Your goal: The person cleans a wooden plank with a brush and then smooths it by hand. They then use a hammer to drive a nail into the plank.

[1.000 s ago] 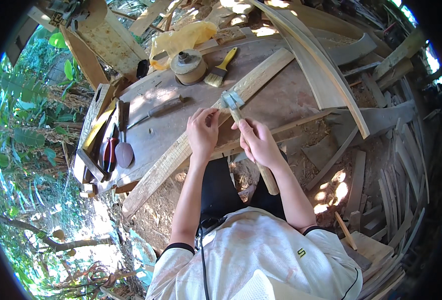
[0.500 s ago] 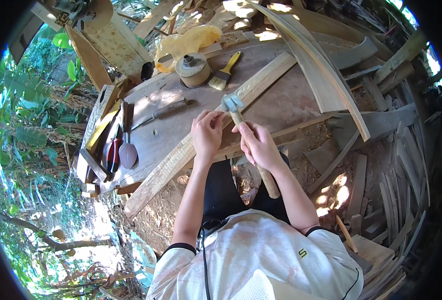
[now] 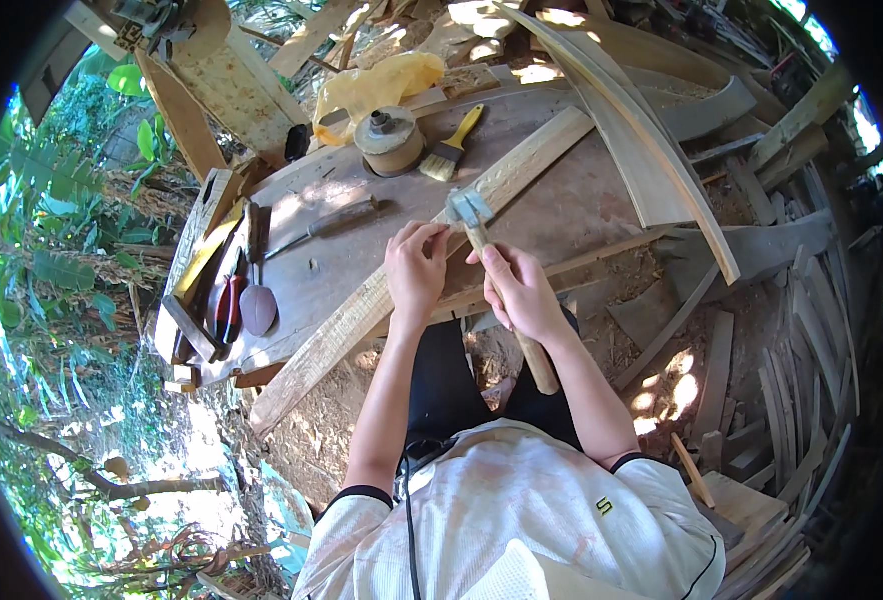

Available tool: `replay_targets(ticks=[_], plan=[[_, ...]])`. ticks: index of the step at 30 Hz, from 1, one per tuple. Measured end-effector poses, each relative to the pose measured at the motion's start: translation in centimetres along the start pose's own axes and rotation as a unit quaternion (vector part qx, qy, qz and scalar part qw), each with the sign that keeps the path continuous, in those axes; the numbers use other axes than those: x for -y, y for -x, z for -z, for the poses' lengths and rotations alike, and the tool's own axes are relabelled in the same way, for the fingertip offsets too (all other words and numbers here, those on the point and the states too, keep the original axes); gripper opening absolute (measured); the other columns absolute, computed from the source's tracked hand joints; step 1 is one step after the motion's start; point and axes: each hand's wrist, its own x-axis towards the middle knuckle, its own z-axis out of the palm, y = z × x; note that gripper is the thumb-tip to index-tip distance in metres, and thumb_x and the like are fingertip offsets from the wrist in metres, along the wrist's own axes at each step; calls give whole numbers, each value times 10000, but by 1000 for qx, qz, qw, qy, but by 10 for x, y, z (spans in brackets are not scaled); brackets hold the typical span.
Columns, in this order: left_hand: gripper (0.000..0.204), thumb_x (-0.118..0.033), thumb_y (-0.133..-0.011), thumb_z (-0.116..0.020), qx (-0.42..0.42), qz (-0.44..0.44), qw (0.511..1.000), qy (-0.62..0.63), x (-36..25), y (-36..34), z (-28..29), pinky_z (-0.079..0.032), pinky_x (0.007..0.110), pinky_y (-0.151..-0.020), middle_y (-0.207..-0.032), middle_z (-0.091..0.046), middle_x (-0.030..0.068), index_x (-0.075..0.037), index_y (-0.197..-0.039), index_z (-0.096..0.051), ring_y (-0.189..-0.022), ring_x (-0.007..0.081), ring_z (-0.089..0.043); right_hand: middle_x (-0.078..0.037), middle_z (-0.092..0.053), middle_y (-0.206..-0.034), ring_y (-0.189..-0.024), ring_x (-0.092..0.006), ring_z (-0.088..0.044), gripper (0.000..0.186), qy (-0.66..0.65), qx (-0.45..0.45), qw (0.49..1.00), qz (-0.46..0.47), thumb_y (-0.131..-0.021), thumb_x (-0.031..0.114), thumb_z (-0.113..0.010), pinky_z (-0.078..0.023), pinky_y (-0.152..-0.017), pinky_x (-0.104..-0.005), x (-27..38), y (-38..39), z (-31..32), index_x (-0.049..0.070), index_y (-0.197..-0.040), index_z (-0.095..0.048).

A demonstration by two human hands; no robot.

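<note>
Right hand (image 3: 524, 292) at frame centre, fingers closed round the wooden handle of a hammer (image 3: 479, 240); thumb lies along the handle, butt end points down toward the lower centre; metal head is up at centre, overlapping the plank (image 3: 337, 330) in view; can't tell if it touches the wood. Left hand (image 3: 418, 275) just left of it, thumb and index tips drawn together in a narrow pinch over the plank, right beside the hammer head; can't tell if something small sits between the tips.

Plank runs diagonally, lower left of centre to upper right of centre, across the workbench (image 3: 587, 195); lower-left end overhangs the bench edge.

On the bench: paintbrush (image 3: 452, 145) with yellow handle, upper centre, bristles toward the bottom of the frame; squat round container (image 3: 390, 145) just left of it; crumpled yellow plastic sheet (image 3: 380, 85) above that; slim tool with a wooden handle (image 3: 342, 216) left of centre, shaft pointing lower left; at the left end, red-handled pliers (image 3: 229, 308) beside a tool with a rounded flat end (image 3: 259, 310); yellow bar (image 3: 211, 252) behind them.

Upper right: long curved boards (image 3: 627, 125); right edge: pile of thin wood strips (image 3: 802, 340); left edge: green foliage (image 3: 62, 220).
</note>
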Motion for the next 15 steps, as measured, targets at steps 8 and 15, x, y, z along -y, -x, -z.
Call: replay_targets(ticks=[8, 15], plan=[[85, -75, -876, -751, -6, -9, 1000, -6, 1, 2, 0, -508, 371, -766, -885, -724, 103, -12, -933, -757, -766, 289, -673, 20, -471, -594, -400, -47, -411, 455, -9, -13, 999, 40, -1112, 455, -453, -340, -377, -221, -5, 0, 2, 32, -1162, -612], [91, -48, -872, -765, 3, -5, 1000, 21, -2, -4, 0, -529, 320, -698, -878, -730, 122, 18, -933, -758, -717, 234, -685, 13, -485, -586, -383, -62, -429, 445, 10, -43, 999, -16, -1107, 439, -481, -335, -369, -249, -26, -12, 19, 10, -1109, -601]])
